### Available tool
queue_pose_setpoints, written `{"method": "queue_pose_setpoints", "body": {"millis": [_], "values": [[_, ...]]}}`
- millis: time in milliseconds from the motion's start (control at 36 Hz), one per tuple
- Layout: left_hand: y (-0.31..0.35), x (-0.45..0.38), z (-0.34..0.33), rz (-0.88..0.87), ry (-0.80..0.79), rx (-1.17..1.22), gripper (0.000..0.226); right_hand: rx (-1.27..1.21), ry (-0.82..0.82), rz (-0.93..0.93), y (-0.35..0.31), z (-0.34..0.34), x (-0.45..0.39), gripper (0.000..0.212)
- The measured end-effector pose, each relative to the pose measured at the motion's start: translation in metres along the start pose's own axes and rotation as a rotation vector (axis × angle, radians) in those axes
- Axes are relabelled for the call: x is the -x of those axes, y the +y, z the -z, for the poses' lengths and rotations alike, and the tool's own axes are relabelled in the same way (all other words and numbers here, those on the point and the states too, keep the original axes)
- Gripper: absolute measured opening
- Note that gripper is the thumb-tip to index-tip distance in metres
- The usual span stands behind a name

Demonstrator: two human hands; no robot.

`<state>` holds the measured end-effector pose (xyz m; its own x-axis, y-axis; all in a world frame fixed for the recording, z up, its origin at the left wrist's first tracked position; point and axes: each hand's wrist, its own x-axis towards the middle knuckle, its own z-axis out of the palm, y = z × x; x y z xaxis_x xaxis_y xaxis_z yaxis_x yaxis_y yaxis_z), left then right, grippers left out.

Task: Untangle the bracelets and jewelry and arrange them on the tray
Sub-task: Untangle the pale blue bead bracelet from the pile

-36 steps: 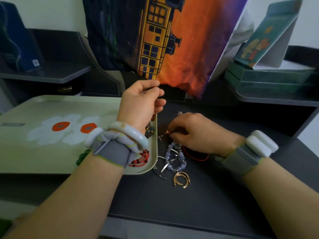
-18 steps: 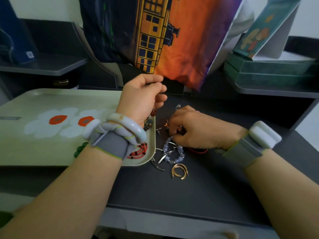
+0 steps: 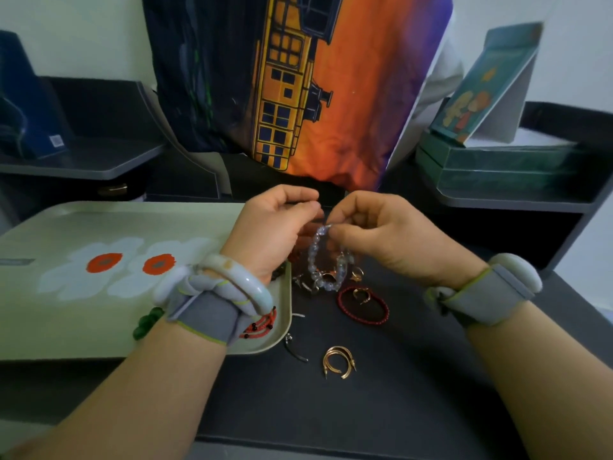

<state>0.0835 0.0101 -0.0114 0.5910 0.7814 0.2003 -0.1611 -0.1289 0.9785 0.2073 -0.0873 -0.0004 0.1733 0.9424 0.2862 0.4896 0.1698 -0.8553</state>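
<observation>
My right hand (image 3: pixel 381 234) pinches the top of a pale blue beaded bracelet (image 3: pixel 315 257), which hangs in a loop over the dark table with small metal charms caught at its bottom. My left hand (image 3: pixel 275 227) is raised beside it, fingertips pinched at a thin strand by the same spot. Below lie a dark red beaded bracelet (image 3: pixel 363 305) with a small gold earring inside it, gold hoop earrings (image 3: pixel 338 361) and a silver hook piece (image 3: pixel 293 348). The pale green flower tray (image 3: pixel 99 270) holds a red-and-black beaded bracelet (image 3: pixel 260 327) and green beads (image 3: pixel 146 323), partly hidden by my left wrist.
A printed cushion (image 3: pixel 298 84) leans upright just behind my hands. Green boxes with a standing card (image 3: pixel 497 154) sit on a shelf at the right. A dark shelf (image 3: pixel 83 154) is at the left. The table's front edge (image 3: pixel 298 446) runs below my forearms.
My right hand rose from the jewelry pile, lifting the pale blue bracelet up to my left hand. The dark red bracelet beneath it is now uncovered.
</observation>
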Motion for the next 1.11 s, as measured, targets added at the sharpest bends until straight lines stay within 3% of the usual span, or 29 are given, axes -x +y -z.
{"method": "queue_pose_setpoints", "body": {"millis": [278, 417, 639, 694, 833, 1111], "values": [[-0.001, 0.002, -0.003, 0.055, -0.097, 0.056, 0.014, -0.235, 0.258, 0.045, 0.004, 0.002, -0.005, 0.002], [-0.004, 0.005, -0.002, 0.050, -0.214, -0.022, 0.019, -0.317, 0.307, 0.025, 0.008, 0.001, -0.008, 0.002], [-0.002, 0.002, -0.003, 0.083, -0.091, 0.186, 0.014, 0.133, 0.423, 0.074, 0.013, -0.003, -0.009, 0.009], [-0.002, 0.000, -0.001, 0.076, -0.038, 0.211, 0.013, 0.142, 0.379, 0.062, 0.010, -0.002, -0.007, 0.014], [-0.002, -0.001, 0.000, 0.053, 0.023, 0.237, 0.014, 0.159, 0.065, -0.041, 0.010, -0.011, -0.003, 0.020], [0.002, 0.000, -0.001, 0.025, 0.051, 0.269, 0.013, 0.281, -0.048, -0.091, 0.018, -0.011, -0.004, 0.006]]}}
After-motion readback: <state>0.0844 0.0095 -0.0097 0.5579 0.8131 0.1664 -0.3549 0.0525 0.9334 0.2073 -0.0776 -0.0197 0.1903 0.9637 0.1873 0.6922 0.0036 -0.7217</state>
